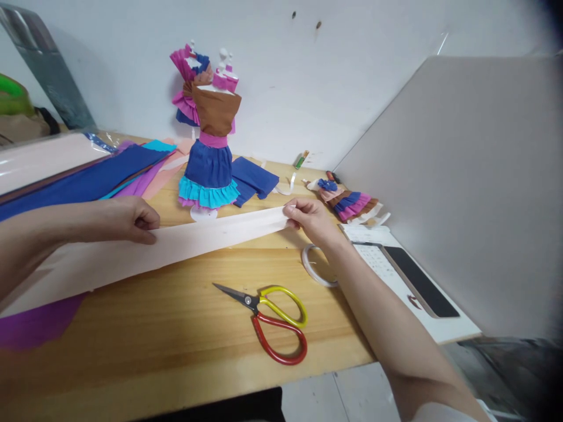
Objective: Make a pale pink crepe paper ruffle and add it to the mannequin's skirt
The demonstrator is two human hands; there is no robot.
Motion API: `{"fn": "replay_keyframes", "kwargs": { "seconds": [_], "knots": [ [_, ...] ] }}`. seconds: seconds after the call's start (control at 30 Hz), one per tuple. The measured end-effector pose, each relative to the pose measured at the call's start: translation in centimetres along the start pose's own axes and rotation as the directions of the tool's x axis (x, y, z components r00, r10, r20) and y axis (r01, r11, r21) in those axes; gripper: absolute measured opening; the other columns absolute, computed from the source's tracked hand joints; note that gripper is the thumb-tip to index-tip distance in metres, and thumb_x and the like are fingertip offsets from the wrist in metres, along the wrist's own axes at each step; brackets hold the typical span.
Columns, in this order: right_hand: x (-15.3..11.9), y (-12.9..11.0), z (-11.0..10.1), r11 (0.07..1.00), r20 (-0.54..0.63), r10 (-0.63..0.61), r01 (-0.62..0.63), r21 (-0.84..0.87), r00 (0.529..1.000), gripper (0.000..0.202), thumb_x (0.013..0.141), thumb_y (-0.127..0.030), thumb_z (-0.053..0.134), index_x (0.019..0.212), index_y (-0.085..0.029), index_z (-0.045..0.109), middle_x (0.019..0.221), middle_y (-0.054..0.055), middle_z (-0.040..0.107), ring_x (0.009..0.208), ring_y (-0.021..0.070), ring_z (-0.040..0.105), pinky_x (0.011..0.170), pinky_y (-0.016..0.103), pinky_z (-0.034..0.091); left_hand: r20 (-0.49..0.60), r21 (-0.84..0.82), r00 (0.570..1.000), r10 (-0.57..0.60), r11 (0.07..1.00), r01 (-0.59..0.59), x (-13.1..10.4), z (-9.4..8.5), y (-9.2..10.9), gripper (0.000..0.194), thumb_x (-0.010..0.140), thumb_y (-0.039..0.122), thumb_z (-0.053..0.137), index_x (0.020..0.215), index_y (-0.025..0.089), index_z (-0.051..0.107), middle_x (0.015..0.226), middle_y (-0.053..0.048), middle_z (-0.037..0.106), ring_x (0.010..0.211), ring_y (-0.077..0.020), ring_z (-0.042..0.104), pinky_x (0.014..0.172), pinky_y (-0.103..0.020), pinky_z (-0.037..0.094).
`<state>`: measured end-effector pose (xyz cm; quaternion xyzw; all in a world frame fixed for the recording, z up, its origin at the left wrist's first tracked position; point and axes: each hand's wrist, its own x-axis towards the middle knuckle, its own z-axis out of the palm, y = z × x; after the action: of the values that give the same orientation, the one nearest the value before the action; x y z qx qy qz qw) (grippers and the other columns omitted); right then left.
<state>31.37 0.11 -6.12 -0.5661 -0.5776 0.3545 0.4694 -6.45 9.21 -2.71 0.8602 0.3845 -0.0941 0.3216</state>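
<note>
A long pale pink strip of crepe paper [211, 236] stretches between both hands above the wooden table. My right hand [308, 220] pinches its right end between thumb and fingers. Farther left, my left hand [134, 220] grips the strip's upper edge with curled fingers, and the strip widens toward the left frame edge. Behind it stands a small dress form [215, 146] in a brown top, pink waistband and blue skirt with a turquoise ruffle. Scissors [264, 316] with one yellow and one red handle lie below the strip. A roll of white tape [314, 269] sits partly hidden behind my right forearm.
Folded coloured crepe paper [127, 167] is piled at the left. Blue paper [255, 179] lies beside the dress form; a second dressed form [185, 94] stands behind. A small paper dress [347, 199] and a white board [457, 328] are at the right, near a grey partition [475, 193].
</note>
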Motion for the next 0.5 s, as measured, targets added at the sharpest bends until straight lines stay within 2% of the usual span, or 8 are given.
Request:
{"fn": "replay_keyframes", "kwargs": {
  "seconds": [0.1, 0.23, 0.5],
  "knots": [
    [-0.02, -0.03, 0.04, 1.0, -0.01, -0.009, 0.01, 0.017, 1.0, 0.033, 0.071, -0.048, 0.071, 0.061, -0.019, 0.058, 0.048, -0.005, 0.048, 0.043, 0.0081, 0.037, 0.044, 0.024, 0.027, 0.026, -0.001, 1.0, -0.016, 1.0, 0.016, 0.3, 0.04, -0.55, 0.026, 0.071, 0.04, 0.053, 0.061, 0.016, 0.055, 0.057, 0.002, 0.045, 0.055, -0.0118, 0.041, 0.051, -0.022, 0.026],
    [-0.07, -0.1, 0.1, 1.0, -0.025, -0.023, 0.023, -0.009, 0.999, 0.035, 0.073, -0.048, 0.07, 0.059, -0.019, 0.057, 0.045, -0.006, 0.043, 0.041, 0.0071, 0.033, 0.043, 0.024, 0.024, 0.025, -0.004, 1.0, -0.016, 1.0, 0.016, 0.44, 0.13, -0.77, 0.025, 0.07, 0.039, 0.053, 0.059, 0.016, 0.056, 0.055, 0.002, 0.045, 0.054, -0.0125, 0.042, 0.051, -0.023, 0.027],
    [0.02, -0.26, 0.14, 0.999, -0.042, -0.026, 0.025, -0.025, 0.999, 0.03, 0.071, -0.045, 0.069, 0.061, -0.018, 0.061, 0.046, -0.006, 0.042, 0.042, 0.0071, 0.033, 0.044, 0.024, 0.023, 0.041, -0.025, 0.999, -0.007, 1.0, 0.008, 0.19, 0.1, -0.52, 0.021, 0.071, 0.034, 0.054, 0.059, 0.016, 0.053, 0.056, 0.002, 0.045, 0.055, -0.0123, 0.042, 0.051, -0.022, 0.026]
  ]
}}
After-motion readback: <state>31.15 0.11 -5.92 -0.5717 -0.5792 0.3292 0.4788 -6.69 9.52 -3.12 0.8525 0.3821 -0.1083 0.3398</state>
